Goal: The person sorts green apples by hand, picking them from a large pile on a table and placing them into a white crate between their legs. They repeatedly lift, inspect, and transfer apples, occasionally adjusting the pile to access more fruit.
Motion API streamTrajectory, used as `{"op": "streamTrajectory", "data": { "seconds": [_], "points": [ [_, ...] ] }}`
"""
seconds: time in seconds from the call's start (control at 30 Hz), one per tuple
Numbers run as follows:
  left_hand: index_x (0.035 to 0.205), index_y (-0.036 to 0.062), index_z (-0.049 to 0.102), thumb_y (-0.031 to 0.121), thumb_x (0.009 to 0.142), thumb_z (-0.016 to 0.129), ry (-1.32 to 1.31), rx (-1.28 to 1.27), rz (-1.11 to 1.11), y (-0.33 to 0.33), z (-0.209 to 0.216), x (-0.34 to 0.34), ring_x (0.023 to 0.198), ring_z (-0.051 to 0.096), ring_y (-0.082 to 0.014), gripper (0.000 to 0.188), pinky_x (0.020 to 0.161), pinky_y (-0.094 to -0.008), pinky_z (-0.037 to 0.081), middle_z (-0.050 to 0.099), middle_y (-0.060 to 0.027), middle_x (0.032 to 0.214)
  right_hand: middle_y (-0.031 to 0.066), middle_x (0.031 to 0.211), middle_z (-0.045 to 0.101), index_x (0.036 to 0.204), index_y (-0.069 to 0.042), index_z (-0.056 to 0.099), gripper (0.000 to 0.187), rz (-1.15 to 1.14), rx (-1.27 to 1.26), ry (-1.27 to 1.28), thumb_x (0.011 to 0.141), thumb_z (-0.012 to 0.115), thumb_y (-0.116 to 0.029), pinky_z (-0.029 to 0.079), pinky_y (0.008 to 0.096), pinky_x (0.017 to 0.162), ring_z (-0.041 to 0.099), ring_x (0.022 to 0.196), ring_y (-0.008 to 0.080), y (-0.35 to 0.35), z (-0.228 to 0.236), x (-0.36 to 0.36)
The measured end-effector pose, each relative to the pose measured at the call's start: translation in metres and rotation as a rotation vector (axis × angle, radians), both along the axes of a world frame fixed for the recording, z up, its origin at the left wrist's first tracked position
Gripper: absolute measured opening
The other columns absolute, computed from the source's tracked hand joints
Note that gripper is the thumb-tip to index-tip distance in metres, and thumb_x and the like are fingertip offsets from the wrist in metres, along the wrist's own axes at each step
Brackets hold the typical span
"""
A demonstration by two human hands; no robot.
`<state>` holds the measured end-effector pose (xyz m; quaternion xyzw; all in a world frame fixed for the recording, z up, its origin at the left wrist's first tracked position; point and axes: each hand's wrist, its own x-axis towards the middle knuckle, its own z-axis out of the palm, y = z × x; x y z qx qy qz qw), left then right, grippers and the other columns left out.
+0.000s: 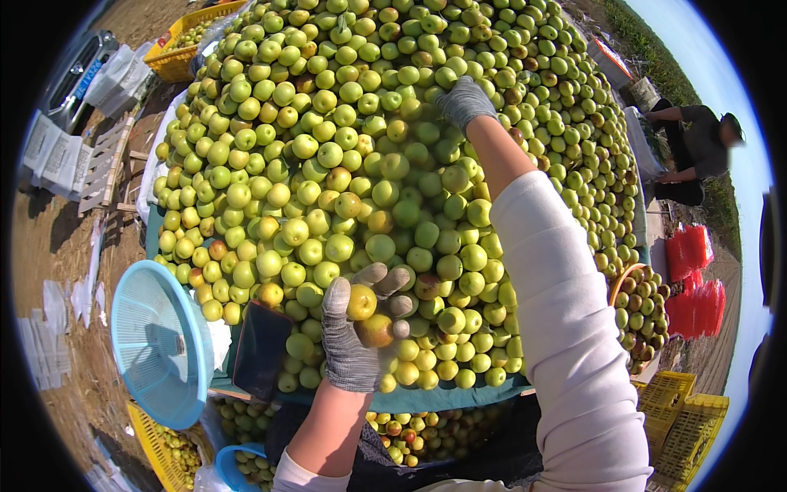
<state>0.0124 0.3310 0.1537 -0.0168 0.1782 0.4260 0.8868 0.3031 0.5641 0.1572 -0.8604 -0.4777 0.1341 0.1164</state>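
A large heap of round green fruits (305,147), which look like jujubes, fills the middle; some have brown or reddish patches. My left hand (354,348), in a grey knit glove, is palm up over the heap's near edge. Its fingers curl around two jujubes (361,302), one yellowish and one browner. My right arm stretches far over the heap, and my right hand (467,104), gloved too, is down among the fruits. Its fingers are mostly hidden, so I cannot tell whether it grips one. The fruits just left of it look blurred.
A blue plastic basket (161,344) stands at left beside a dark flat panel (262,351). Yellow crates (684,426) are at lower right, near a filled basket (640,316) and red net bags (695,310). Another person (697,152) works at far right. More fruit lies below the near edge.
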Motion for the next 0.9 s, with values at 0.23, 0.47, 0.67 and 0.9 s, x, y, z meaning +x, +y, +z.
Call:
{"op": "streamTrajectory", "data": {
  "seconds": [0.23,0.47,0.67,0.9],
  "points": [
    [0.115,0.0062,0.061,0.045,0.095,0.051,-0.020,-0.008,-0.008,0.000,-0.005,0.000,0.084,0.067,-0.0241,0.045,0.061,-0.0350,0.058,0.066,-0.0156,0.109,0.0154,0.113,0.065,0.129,-0.007,0.052,0.056,0.371,-0.253,0.213,0.085,0.065,-0.039,0.048,0.0406,0.093,0.061,0.108,0.0265,-0.005,0.009,0.019],
    [0.115,0.0077,0.061,0.045,0.094,0.052,-0.027,-0.014,-0.031,-0.001,-0.007,0.004,0.083,0.066,-0.0228,0.044,0.061,-0.0346,0.057,0.067,-0.0135,0.108,0.0184,0.104,0.067,0.120,-0.008,0.058,0.050,0.636,-0.104,-0.075,0.090,0.054,-0.048,0.050,0.0428,0.085,0.064,0.098,0.0335,-0.079,0.018,-0.007],
    [0.103,0.0072,0.061,0.044,0.094,0.053,0.086,-0.038,-0.049,-0.004,-0.008,0.005,0.077,0.064,-0.0216,0.039,0.057,-0.0337,0.055,0.065,-0.0118,0.100,0.0130,0.086,0.070,0.107,-0.007,0.066,0.048,0.464,0.194,0.430,0.094,0.050,-0.050,0.051,0.0369,0.080,0.065,0.082,0.0295,-0.100,0.027,0.018],
    [0.096,0.0056,0.059,0.046,0.093,0.052,-0.076,-0.049,-0.024,-0.003,-0.012,0.005,0.074,0.064,-0.0242,0.041,0.055,-0.0348,0.056,0.063,-0.0155,0.096,0.0183,0.099,0.065,0.109,-0.011,0.060,0.031,0.514,-0.020,-0.422,0.087,0.062,-0.032,0.051,0.0437,0.081,0.062,0.096,0.0341,-0.075,0.006,0.046]
  ]
}}
